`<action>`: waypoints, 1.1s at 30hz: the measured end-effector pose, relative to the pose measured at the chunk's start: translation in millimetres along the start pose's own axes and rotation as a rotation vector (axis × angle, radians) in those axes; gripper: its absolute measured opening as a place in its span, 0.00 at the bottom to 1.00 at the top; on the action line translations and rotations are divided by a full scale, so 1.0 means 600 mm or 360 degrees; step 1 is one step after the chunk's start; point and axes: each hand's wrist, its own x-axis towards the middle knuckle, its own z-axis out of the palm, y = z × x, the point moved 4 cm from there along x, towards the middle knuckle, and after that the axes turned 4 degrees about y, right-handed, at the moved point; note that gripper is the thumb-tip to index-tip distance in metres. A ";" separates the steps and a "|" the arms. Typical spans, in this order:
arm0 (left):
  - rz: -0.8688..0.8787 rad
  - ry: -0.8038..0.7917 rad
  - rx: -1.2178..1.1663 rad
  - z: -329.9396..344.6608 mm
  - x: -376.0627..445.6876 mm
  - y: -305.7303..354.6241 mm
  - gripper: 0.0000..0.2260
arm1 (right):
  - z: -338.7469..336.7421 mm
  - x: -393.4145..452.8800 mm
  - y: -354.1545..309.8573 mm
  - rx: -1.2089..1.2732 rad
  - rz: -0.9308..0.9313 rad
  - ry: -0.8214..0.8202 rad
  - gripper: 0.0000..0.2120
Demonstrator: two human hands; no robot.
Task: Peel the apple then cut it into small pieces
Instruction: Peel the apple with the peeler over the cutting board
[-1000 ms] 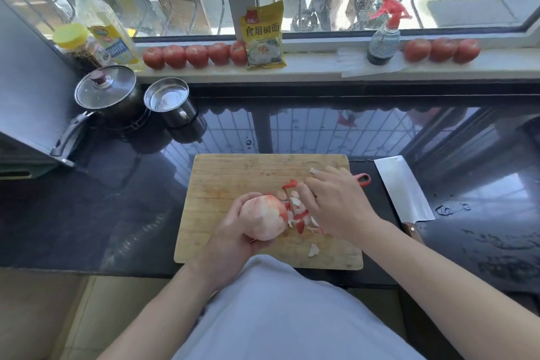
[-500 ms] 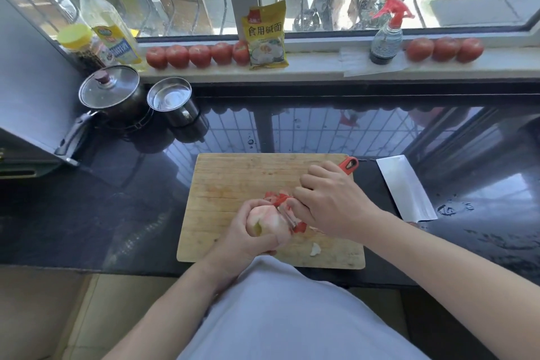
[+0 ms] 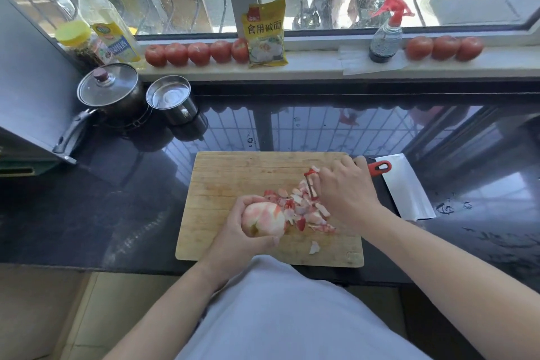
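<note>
You are near the end of the peeling step. Your left hand [image 3: 242, 231] cups the apple [image 3: 264, 220] just below the middle of the frame, fingers curled round it over the near part of the wooden cutting board [image 3: 233, 181]. The fruit looks almost bare, pale with faint pink streaks; whether skin remains on its hidden side cannot be told. Your right hand [image 3: 346, 190] is closed round a red-handled peeler [image 3: 379, 168], lifted off the apple and held to its right above the heap of red peelings [image 3: 301, 209], with a scrap of peel at the blade end.

The next move, as I judge it, calls for turning the apple to check for leftover skin, then putting the peeler down and taking up the cleaver [image 3: 404, 187], which lies on the dark countertop [image 3: 117, 199] just right of the board; its handle is hidden behind your right forearm. The peelings crowd the board's centre right and should be swept aside before you cut, or they will mix with the pieces.

Farther off, in the upper left, stand a lidded saucepan [image 3: 109, 90] and a steel mug [image 3: 172, 101]. Along the windowsill [image 3: 321, 63] at the top sit tomatoes [image 3: 198, 53], a yellow packet [image 3: 265, 33], a spray bottle [image 3: 385, 35] and an oil bottle [image 3: 109, 29], all well clear of your work.
</note>
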 end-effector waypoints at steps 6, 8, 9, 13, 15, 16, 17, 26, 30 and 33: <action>0.0036 -0.0052 0.0080 0.011 0.002 0.014 0.27 | -0.088 -0.015 -0.043 0.0668 -0.0602 0.0470 0.20; 0.0054 -0.0056 0.0077 0.015 0.001 0.018 0.27 | -0.095 -0.020 -0.061 0.0634 -0.0680 0.0520 0.20; 0.0057 -0.0059 0.0086 0.016 -0.001 0.019 0.27 | -0.092 -0.022 -0.065 0.0629 -0.0704 0.0541 0.20; 0.0050 -0.0045 0.0115 0.010 -0.003 0.016 0.28 | -0.064 -0.019 -0.051 0.0627 -0.0715 0.0487 0.21; 0.0054 -0.0019 0.0146 0.005 -0.006 0.014 0.28 | -0.034 -0.008 -0.045 0.0441 -0.0668 0.0342 0.22; 0.0059 -0.0018 0.0160 0.005 -0.007 0.014 0.29 | -0.009 -0.001 -0.040 0.0278 -0.0619 0.0185 0.21; 0.0066 -0.0018 0.0164 0.005 -0.010 0.013 0.30 | 0.016 0.004 -0.032 0.0129 -0.0547 -0.0011 0.19; 0.0011 -0.0046 -0.0512 -0.006 0.002 0.006 0.31 | 0.042 -0.004 -0.001 -0.0001 -0.0087 -0.0276 0.15; -0.0073 -0.0151 -0.0824 -0.008 0.014 -0.007 0.34 | 0.006 0.002 0.010 0.0274 0.0018 -0.0014 0.19; 0.0029 -0.0101 -0.0578 -0.007 0.014 -0.001 0.35 | 0.003 0.014 0.019 0.0569 0.0200 -0.0254 0.23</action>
